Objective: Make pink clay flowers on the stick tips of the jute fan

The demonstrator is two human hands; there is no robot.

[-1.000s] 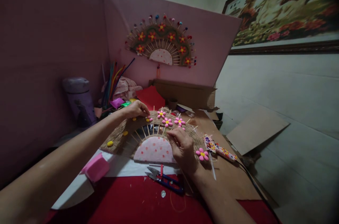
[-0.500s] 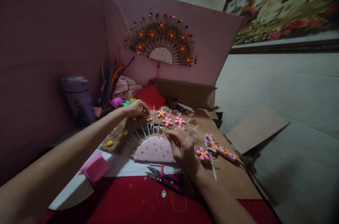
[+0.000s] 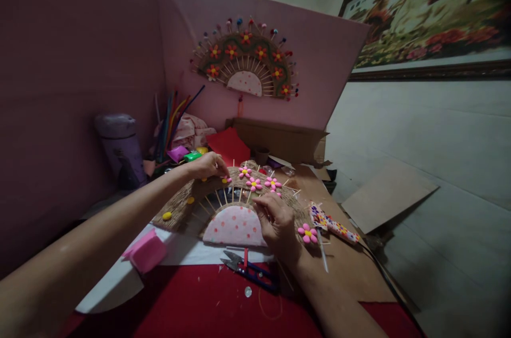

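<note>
- Left hand: fingers bent down, tips drawn close together over a flower with a yellow centre and some pink petals; whether they pinch a petal I cannot tell.
- Right hand: fingers curled, thumb near the forefinger, at the inner edge of the fan; whether anything is between them I cannot tell.
- The fan, a twine-covered arch, lies beneath both hands' fingers.
- Sticks spread across its gap, between the left fingers and the spotted half-disc, which sits just left of the right fingers.
- Pink flowers sit on the arch between the two hands' fingers; another pink flower is to the right of the right fingers.
- Yellow dots run along the arch, left of the left fingers.
- Snips lie below the right fingers, a clear gem just nearer the person, both on the red-covered counter.
- Pink clay is left of the snips, nearer the person than the left fingers.
- The glue gun lies on cardboard, right of the right fingers.
- Red paper is just beyond the left fingers; a purple bottle is well to their left.
- Farthest beyond the fingers, a second fan hangs on the pink board.
</note>
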